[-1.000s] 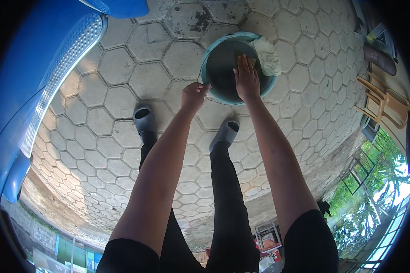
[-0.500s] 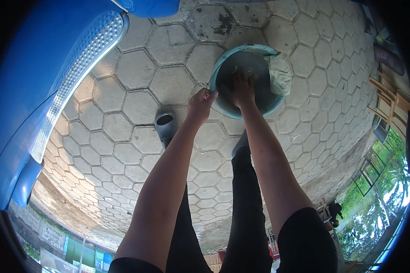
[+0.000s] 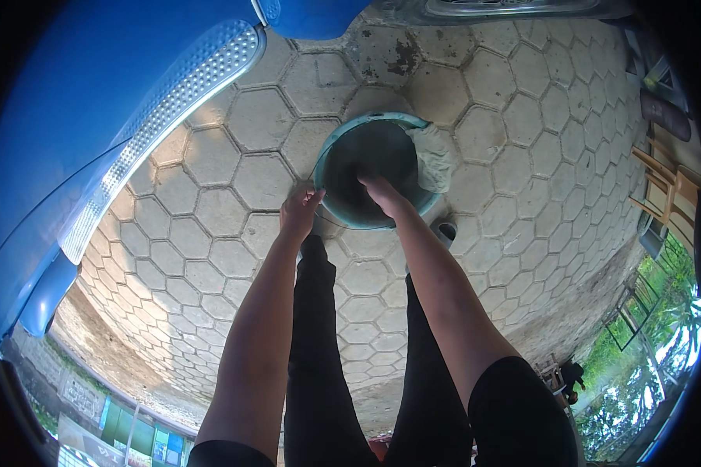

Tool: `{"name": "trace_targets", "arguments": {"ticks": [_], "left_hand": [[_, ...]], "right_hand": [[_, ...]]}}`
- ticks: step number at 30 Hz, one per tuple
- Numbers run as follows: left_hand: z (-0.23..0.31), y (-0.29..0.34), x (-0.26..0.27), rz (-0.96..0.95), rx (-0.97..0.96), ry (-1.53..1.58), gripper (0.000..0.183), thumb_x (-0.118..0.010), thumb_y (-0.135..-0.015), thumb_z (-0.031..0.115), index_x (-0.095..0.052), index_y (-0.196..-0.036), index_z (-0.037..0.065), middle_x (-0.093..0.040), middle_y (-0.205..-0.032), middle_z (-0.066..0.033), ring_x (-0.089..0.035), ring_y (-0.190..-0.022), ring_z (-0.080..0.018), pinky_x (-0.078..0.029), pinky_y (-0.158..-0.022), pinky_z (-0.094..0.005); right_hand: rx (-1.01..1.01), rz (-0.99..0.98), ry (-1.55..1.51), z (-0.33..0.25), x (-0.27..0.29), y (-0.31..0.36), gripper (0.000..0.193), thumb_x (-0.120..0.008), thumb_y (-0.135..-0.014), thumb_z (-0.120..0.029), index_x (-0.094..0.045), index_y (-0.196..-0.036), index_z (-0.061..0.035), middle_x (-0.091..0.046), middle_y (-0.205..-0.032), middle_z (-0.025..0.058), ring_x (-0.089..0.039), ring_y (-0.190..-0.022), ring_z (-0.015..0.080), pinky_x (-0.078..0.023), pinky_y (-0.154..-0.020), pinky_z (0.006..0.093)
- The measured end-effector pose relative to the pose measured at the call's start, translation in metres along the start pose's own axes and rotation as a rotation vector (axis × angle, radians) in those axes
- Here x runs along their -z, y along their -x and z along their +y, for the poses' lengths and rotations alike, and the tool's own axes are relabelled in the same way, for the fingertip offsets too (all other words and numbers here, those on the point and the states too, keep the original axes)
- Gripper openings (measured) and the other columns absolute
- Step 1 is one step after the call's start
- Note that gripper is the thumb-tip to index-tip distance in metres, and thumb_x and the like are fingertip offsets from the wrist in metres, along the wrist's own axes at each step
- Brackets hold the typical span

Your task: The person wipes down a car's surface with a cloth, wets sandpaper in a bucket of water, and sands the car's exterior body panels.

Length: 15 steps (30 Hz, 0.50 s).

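A teal bucket (image 3: 339, 129) of dark, murky water (image 3: 370, 152) is in front of my legs. A pale, wet-looking cloth (image 3: 435, 158) is draped over its right rim. My left hand (image 3: 300, 208) is closed at the bucket's left edge, its fingers pinched there; whether on the rim or on the thin handle is hard to tell. Over the near side of the water, my right hand (image 3: 377, 191) reaches inside the bucket. Its fingers are hidden in the dark water, so what they hold, if anything, does not show.
Hexagonal pavers (image 3: 261, 117) cover the ground. A blue vehicle (image 3: 78, 117) with a studded silver step (image 3: 187, 74) stands on the left. My grey shoe (image 3: 446, 231) is by the bucket's right side. Wooden chairs (image 3: 670, 187) stand at the far right.
My right hand has drawn back from the middle of the water toward the near side. The bucket now appears further left and lower in view. My right foot has come beside the bucket.
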State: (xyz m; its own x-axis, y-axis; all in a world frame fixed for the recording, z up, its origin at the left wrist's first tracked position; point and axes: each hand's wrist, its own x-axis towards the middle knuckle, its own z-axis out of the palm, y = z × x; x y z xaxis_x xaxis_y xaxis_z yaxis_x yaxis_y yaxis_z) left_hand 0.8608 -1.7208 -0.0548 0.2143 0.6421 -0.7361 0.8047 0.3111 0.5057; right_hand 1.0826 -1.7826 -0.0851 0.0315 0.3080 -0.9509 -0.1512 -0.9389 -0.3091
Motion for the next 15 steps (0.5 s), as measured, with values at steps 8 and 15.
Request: {"name": "trace_targets", "arguments": {"ticks": [8, 15], "left_hand": [[0.048, 0.057, -0.004, 0.331, 0.106, 0.151, 0.081, -0.074, -0.085, 0.06, -0.056, -0.132, -0.004, -0.073, -0.109, -0.0121, -0.069, -0.103, -0.029, -0.052, -0.093, -0.0411], [0.101, 0.099, 0.019, 0.443, -0.138, 0.095, 0.032, -0.076, -0.092, 0.035, -0.076, -0.092, 0.003, -0.077, -0.08, -0.0069, -0.074, -0.077, -0.0122, -0.056, -0.071, -0.0285]], "right_hand": [[0.318, 0.361, 0.054, -0.025, 0.025, 0.098, 0.055, -0.048, -0.105, -0.038, -0.051, -0.141, 0.0039, -0.065, -0.126, 0.0266, -0.062, -0.12, 0.0414, -0.046, -0.102, 0.044], [0.118, 0.226, -0.214, -0.079, 0.028, 0.143, 0.073, -0.055, -0.1, -0.048, -0.037, -0.155, -0.0036, -0.055, -0.144, 0.0195, -0.054, -0.132, 0.0308, -0.04, -0.108, 0.0396]]}}
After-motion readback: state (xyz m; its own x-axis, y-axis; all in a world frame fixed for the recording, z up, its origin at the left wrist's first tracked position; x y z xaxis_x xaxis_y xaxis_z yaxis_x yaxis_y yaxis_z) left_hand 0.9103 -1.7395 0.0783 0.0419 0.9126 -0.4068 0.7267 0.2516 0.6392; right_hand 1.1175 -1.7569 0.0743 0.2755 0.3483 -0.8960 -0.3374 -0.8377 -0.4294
